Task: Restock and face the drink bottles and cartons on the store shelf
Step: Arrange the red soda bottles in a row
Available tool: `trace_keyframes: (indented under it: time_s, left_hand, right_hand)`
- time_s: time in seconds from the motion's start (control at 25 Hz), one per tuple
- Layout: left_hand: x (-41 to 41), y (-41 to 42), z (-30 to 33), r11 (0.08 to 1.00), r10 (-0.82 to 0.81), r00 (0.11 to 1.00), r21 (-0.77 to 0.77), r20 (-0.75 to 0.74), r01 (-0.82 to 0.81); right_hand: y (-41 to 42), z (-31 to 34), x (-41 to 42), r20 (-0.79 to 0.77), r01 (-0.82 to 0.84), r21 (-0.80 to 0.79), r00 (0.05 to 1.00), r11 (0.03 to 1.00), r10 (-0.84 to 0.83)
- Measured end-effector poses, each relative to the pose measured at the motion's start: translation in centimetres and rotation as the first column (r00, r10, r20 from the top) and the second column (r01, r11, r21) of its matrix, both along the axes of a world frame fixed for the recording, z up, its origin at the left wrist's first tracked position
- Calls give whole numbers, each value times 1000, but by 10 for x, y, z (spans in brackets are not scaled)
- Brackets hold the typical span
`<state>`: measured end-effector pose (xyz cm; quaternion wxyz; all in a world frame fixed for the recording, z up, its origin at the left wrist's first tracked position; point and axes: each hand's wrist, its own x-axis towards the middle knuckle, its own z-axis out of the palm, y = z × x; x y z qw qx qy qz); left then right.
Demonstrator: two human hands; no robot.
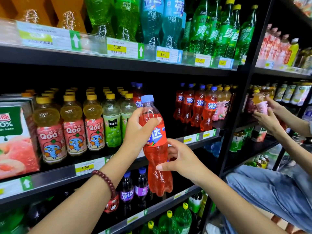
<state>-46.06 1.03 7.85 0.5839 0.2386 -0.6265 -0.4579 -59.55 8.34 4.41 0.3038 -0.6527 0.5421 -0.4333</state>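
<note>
Red soda bottle (156,146) with pale blue cap and red-blue label, full, nearly upright, tilted slightly left, held in front of the middle shelf's front edge (118,159), before a gap between bottle rows

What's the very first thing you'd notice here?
The red soda bottle with a blue cap, held in front of the middle shelf by the left hand near its top and the right hand lower down. To its left stand pink Qoo bottles with yellow caps.

Both arms raised forward, left grip (136,130) high, right grip (177,157) lower, fingers curled.
</note>
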Motion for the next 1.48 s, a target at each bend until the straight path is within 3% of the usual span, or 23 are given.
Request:
trace_keyframes:
  time_s: [0.16, 0.32, 0.48, 0.64, 0.68, 0.96, 1.24, 1.48]
  left_hand:
    - [1, -14, 7, 991, -1, 991, -131, 131, 19]
    - [10, -47, -18, 985, 96, 902, -170, 421, -26]
    - [16, -80, -52, 956, 292, 668, -220, 684, -193]
    - [11, -98, -68, 947, 318, 350, -310, 881, -81]
    - [10, -101, -72, 946, 323, 313, -317, 893, -73]
    - [9, -121, -86, 968, 243, 406, -250, 881, -37]
    - [8, -124, -88, 968, 236, 433, -250, 870, -25]
    - [9, -124, -89, 969, 230, 441, -248, 868, -18]
  right_hand:
    - [-21, -5, -3, 71, 98, -92, 993, 991, -92]
    - [-56, 4, -17, 165, 191, -199, 973, 961, -160]
    - [-100, 8, -31, 167, 289, -283, 954, 915, -249]
    - [-138, -1, -34, 213, 313, -298, 943, 902, -257]
    - [-148, -5, -34, 206, 308, -288, 945, 907, -256]
    - [-207, -34, -35, 48, 207, -179, 978, 962, -202]
    - [-234, -31, -36, 60, 51, -16, 997, 999, -50]
    - [-245, -43, -23, 48, 92, 4, 995, 996, -92]
